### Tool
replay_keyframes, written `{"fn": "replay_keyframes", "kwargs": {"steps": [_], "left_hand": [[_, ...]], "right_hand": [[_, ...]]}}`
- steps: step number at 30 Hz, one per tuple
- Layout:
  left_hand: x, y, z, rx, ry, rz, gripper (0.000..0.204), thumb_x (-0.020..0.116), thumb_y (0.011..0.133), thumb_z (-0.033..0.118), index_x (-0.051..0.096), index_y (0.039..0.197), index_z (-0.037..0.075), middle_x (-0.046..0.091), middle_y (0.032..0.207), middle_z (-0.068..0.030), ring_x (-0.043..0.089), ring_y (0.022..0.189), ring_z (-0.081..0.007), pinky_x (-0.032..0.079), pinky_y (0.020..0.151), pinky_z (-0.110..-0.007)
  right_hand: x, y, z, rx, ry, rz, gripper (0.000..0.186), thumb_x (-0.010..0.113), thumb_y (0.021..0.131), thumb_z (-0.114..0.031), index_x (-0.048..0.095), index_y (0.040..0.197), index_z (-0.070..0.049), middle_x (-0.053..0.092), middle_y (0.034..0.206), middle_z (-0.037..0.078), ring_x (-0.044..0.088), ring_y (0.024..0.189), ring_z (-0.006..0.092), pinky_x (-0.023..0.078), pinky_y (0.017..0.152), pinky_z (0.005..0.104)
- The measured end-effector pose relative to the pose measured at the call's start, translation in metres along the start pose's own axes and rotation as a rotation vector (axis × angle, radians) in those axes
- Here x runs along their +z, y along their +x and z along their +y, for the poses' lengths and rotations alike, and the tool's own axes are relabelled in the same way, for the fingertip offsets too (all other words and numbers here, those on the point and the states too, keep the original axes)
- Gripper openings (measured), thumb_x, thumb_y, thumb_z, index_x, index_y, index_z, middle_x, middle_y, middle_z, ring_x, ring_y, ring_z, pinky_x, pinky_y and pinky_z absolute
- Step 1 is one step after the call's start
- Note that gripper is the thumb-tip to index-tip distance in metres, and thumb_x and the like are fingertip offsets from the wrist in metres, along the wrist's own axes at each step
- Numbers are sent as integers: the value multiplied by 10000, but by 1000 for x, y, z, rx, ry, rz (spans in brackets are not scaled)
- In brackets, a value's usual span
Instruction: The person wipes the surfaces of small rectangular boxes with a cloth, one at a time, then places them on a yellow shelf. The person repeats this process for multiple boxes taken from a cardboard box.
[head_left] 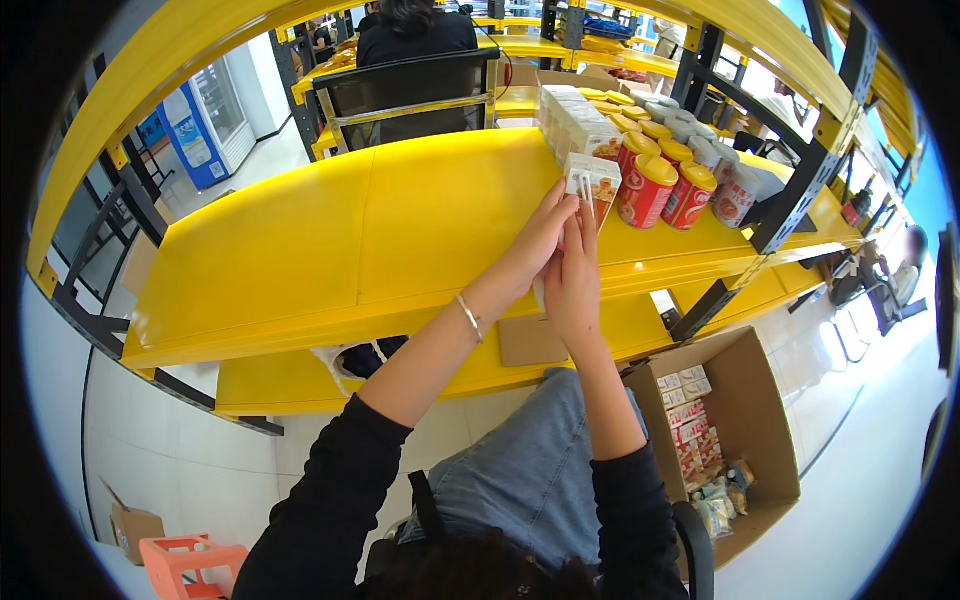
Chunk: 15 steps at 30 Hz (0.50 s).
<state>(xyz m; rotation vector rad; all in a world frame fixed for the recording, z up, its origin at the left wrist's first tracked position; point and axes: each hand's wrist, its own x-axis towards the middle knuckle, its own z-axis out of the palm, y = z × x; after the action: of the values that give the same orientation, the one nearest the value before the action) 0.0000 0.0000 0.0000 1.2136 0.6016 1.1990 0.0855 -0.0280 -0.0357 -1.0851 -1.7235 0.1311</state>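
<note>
Landmark: yellow shelf, the wide top board in front of the seated person.

Both hands are up at the shelf's right half, meeting on one small white carton. Left hand: fingers stretched out, tips on the carton's left face. Right hand: just beside the left, fingers pointing up against the carton's lower front. Hands are nearly pressed together around it; exact pinch points are hidden by the fingers. Silver bracelet on the left wrist.

The carton stands upright on the shelf, at the near end of a row of white cartons running toward the shelf's back edge.

Right of that row, still on the shelf: red cans with yellow lids, several rows deep; grey-lidded cans behind them.

Below the shelf's right end, on the floor: open cardboard box with small packs inside. A flat cardboard piece lies on the lower yellow board under the hands.

Behind the shelf: black chair, a person seated in it, back turned.

Lower left of the shelf, on the floor: orange stool.
</note>
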Motion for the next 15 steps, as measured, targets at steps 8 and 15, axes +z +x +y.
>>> {"fn": "replay_keyframes", "kwargs": {"steps": [8, 15], "left_hand": [[-11, 56, -29, -92, 167, -1, 445, 389, 930, 544, 545, 910, 128, 538, 789, -14, 468, 761, -71, 403, 714, -229], [1, 63, -21, -120, 213, -169, 727, 286, 949, 519, 39, 1462, 66, 41, 1530, -110, 51, 1406, -212, 76, 1124, -322]], "right_hand": [[3, 32, 48, 31, 17, -1, 569, 449, 833, -5, 285, 1377, 11, 153, 1434, 328, 320, 1253, 479, 417, 944, 436], [9, 40, 76, 91, -109, 67, 557, 456, 825, -14, 291, 1353, 58, 197, 1427, 315, 315, 1270, 451, 364, 1003, 430]]}}
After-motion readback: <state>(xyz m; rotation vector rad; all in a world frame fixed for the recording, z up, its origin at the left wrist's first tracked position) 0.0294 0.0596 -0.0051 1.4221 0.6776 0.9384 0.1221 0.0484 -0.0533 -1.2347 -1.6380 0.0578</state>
